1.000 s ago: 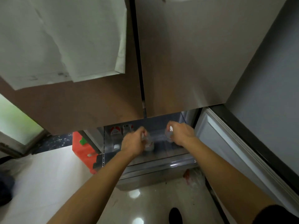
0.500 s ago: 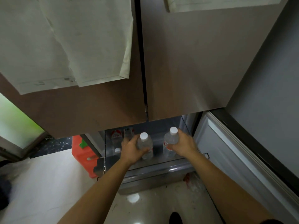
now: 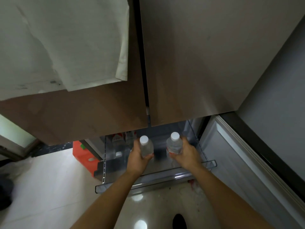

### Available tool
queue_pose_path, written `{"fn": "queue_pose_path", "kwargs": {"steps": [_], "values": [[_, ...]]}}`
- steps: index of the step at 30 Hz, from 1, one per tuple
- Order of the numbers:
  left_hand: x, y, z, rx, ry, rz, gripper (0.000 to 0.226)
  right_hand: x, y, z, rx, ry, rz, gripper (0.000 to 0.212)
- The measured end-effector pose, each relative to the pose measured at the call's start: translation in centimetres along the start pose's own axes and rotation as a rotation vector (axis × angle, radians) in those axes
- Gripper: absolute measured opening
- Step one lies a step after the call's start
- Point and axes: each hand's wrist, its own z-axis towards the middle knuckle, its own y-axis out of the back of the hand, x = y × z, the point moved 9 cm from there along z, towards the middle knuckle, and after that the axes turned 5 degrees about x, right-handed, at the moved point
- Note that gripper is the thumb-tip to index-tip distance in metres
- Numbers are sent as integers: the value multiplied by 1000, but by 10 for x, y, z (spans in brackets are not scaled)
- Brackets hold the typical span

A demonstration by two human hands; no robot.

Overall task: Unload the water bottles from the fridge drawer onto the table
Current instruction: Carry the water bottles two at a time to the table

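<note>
Right now the left hand (image 3: 138, 160) is curling its fingers round the lower body of the left water bottle (image 3: 146, 147). The right hand (image 3: 188, 156) is gripping the right water bottle (image 3: 175, 144) at its red label. Both bottles are standing upright, white caps up, over the open fridge drawer (image 3: 148, 184) at six o'clock in the view. The right bottle is sitting at the left one's three o'clock, a gap between them. More red-labelled bottles (image 3: 118, 139) are waiting at the drawer's ten o'clock corner. The table is not in view.

These are probably feeling moderately heavy if full. Their thin clear plastic is likely giving under a squeeze and may be slick from the chill. Holding mid-body, around the label, is looking safer than pinching the cap.
</note>
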Motion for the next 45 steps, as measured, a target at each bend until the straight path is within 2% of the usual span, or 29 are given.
{"fn": "queue_pose_path", "kwargs": {"steps": [4,10,14,20,26,35,39,45], "values": [[-7,26,-21,-59,-102,28,83,15,2,-21,-72,105,25,77],[-26,91,-76,-237,-302,34,78,67,-5,-72,-187,284,192,78],[-17,129,-119,-312,-332,-57,75,110,-16,-116,-181,453,181,81],[-7,200,-191,-575,-346,3,84,171,-37,-183,-161,654,134,84],[26,271,-276,-757,-147,90,88,237,-87,-228,-17,820,128,82],[114,311,-485,-1173,313,145,82,310,-238,-330,386,1192,60,77],[133,306,-603,-1360,508,114,80,327,-299,-418,570,1356,60,80],[127,304,-770,-1664,589,110,80,341,-362,-582,791,1595,34,81]]}}
